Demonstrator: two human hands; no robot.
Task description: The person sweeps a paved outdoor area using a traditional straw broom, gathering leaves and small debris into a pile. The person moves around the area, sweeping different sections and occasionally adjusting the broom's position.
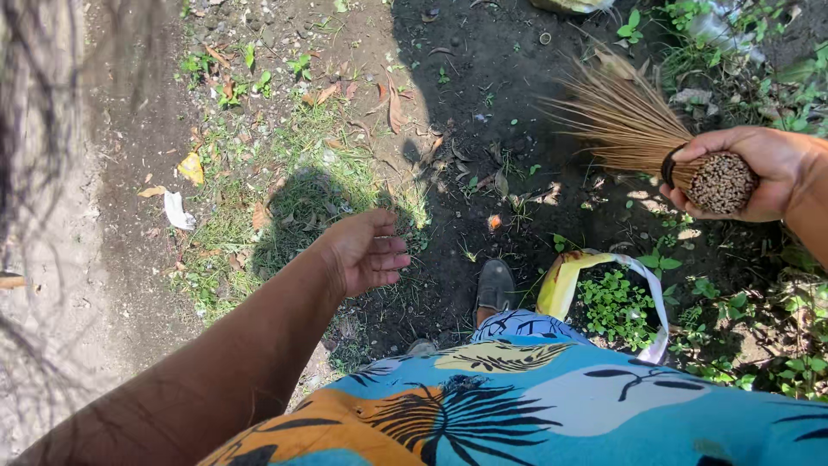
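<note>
The right hand [746, 177] is wrapped tight around the bound butt end of a stick broom [642, 129], fingers curled over a dark band that ties the bundle, with the cut ends of the sticks facing the camera and the bristles fanning away toward ten o'clock over dark, shaded soil [483, 78]. The left hand [366, 252] holds nothing; it hangs loosely cupped, fingers pressed together and slightly bent, above a patch of grass [293, 185] at about nine o'clock from the broom. To sweep well from this grip, it seems best to keep the fist just above the band so the sticks do not splay, tilt the bristles low, and pull short strokes toward one spot rather than flicking soil about. Dry leaves [392, 103] lie scattered at twelve o'clock of the left hand, a yellow leaf [191, 166] and a white scrap [178, 210] sit further out at nine o'clock, and a small orange bit [494, 222] rests on the soil between the two hands. Light strokes would likely lift these without tearing the grass. Below the hands, at six o'clock, a dark shoe [496, 285] stands on the ground beside a yellow and white bag [604, 267] ringed around green weeds [617, 302], and a patterned blue shirt [561, 406] fills the bottom edge.
</note>
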